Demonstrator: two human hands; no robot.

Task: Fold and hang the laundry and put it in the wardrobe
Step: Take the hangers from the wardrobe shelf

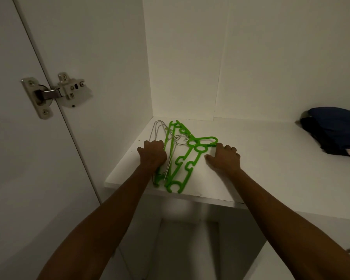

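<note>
Both bare arms reach up and forward onto the white wardrobe shelf (261, 158). Left hand (153, 156) is knuckles-up at the left side of the hanger pile, fingers curled down over the thin silver wire hangers (157, 130) and the left edge of the bright green plastic hangers (187, 160); looks like a grip on them, though the fingertips are hidden under the hand. Right hand (224, 158) lies palm-down on the shelf just right of the green hangers, fingers loosely bent and slightly spread, thumb pointing left toward the hangers. Its fingertips touch the right end of the green hanger near the looped hook; they hold nothing.

The hangers lie flat in a loose fan near the shelf's left front, their near ends reaching its front edge and wire hooks tangled in the middle. A folded dark navy garment (333, 130) sits well apart at far right on the same shelf. White wardrobe door (12, 138) stands open at left with a metal hinge (53, 93).
</note>
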